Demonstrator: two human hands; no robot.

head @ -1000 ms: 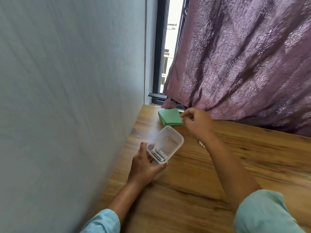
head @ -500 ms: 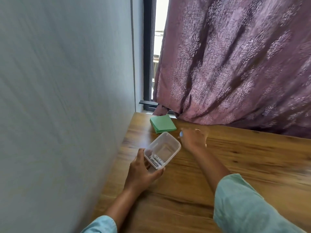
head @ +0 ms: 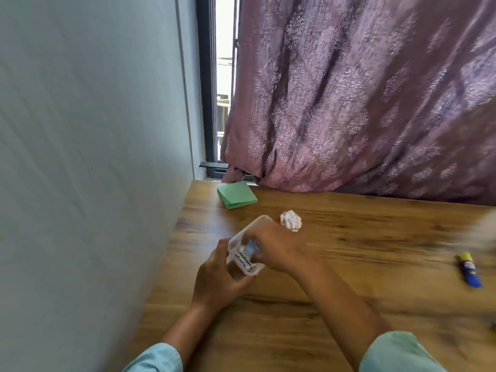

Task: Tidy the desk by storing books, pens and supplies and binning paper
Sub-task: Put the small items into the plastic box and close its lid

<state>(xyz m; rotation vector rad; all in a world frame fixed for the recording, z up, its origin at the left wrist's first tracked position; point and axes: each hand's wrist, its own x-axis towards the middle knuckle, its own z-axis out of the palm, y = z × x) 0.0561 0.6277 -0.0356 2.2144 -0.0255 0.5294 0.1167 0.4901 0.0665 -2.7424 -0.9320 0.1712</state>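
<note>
Head view, left hand [head: 217, 280] grips clear tub [head: 238, 238], right hand [head: 279, 248] over its mouth, grip unclear

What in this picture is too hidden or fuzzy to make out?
Head view, the only one:
- The right hand covers the opening of the clear box; a bluish blur at its fingers cannot be identified.
- Print on the white thing in the box, which the left hand holds: too blurred to read.
- Glue stick label: motion blur.
- Dark shape on the desk: cut off by the right edge.
</note>
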